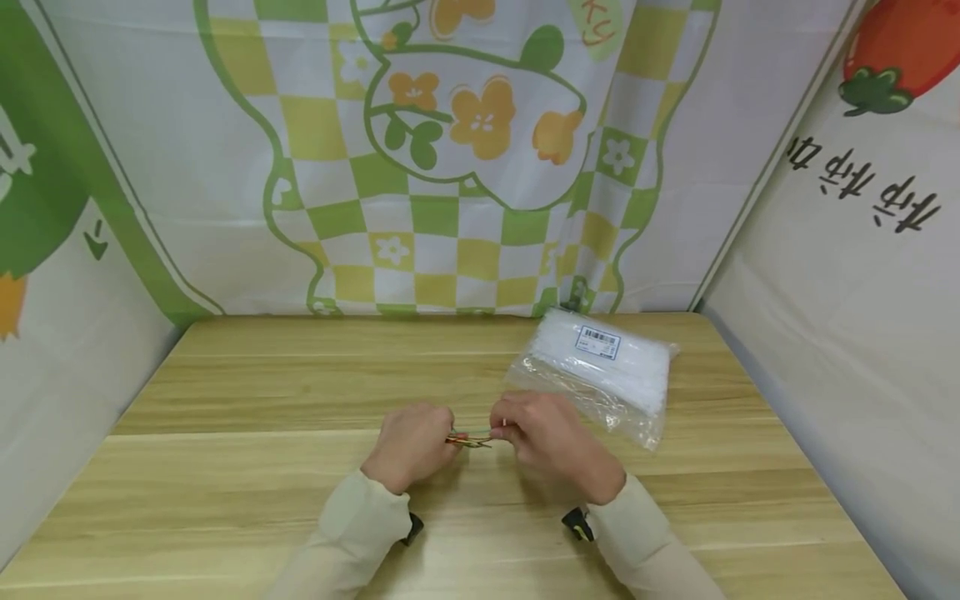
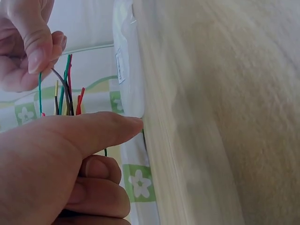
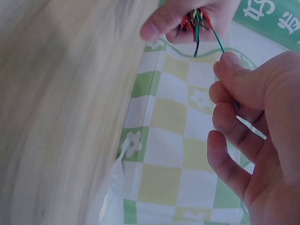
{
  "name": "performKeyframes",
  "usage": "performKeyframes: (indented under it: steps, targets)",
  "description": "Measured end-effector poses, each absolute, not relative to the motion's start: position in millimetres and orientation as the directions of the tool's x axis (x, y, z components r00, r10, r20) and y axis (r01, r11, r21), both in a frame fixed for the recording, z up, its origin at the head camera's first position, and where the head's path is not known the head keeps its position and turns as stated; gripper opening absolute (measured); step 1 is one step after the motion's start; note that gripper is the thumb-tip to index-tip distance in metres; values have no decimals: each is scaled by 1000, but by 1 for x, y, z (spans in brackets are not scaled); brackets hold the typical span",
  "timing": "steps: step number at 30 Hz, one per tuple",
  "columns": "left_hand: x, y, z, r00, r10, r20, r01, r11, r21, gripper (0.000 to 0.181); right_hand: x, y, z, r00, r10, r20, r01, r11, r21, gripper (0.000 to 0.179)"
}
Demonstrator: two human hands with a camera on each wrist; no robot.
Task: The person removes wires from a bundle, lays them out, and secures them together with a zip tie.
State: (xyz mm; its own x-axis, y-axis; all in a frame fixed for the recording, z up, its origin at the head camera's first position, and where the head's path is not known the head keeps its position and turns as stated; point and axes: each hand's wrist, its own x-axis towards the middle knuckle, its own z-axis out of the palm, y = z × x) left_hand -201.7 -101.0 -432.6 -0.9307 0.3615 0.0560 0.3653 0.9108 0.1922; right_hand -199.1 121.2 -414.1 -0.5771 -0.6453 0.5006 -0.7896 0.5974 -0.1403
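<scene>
Head view: a person's two hands meet near each other over a wooden worktop [image 1: 225, 500]; a small bunch of coloured wires [image 1: 471, 442] lies between them, its ends poking out of the left hand [image 1: 411, 446] towards the right hand [image 1: 549, 437]; a clear bag [image 1: 633, 362] with white contents and a printed label [image 1: 597, 342] lies beyond the right hand, apart from the wires; patterned cloth [image 1: 457, 250] hangs behind.

The sorting of the wires seems partway along: one green wire [image 3: 219, 41] is singled out and drawn away from the bunch; the others, red, yellow, dark and green, sit together in the left hand, loosely fanned and uneven, and appear to be what is left to handle; no band shows round the bunch, though the fingers hide much of it; the bag looks untouched.

The left hand wraps its curled fingers round the wires, its thumb stretched out straight; the right hand pinches the green wire between thumb and forefinger, its other fingers loosely bent and spaced apart; in the left wrist view a dark wire [image 2: 64, 86] arcs up close to the right fingertips, and I cannot tell whether they touch it.
</scene>
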Motion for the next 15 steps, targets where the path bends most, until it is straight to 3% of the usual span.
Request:
performKeyframes:
  steps: [10,15]
  targets:
    - [-204,-106,-431,-935,349,61,354,909,220,42,-202,133,-408,-625,-615,480,-750,644,-152,17]
    - [-206,-110,-433,-936,348,62,352,904,241,39,-205,135,-407,-619,-620,482,-756,636,-154,16]
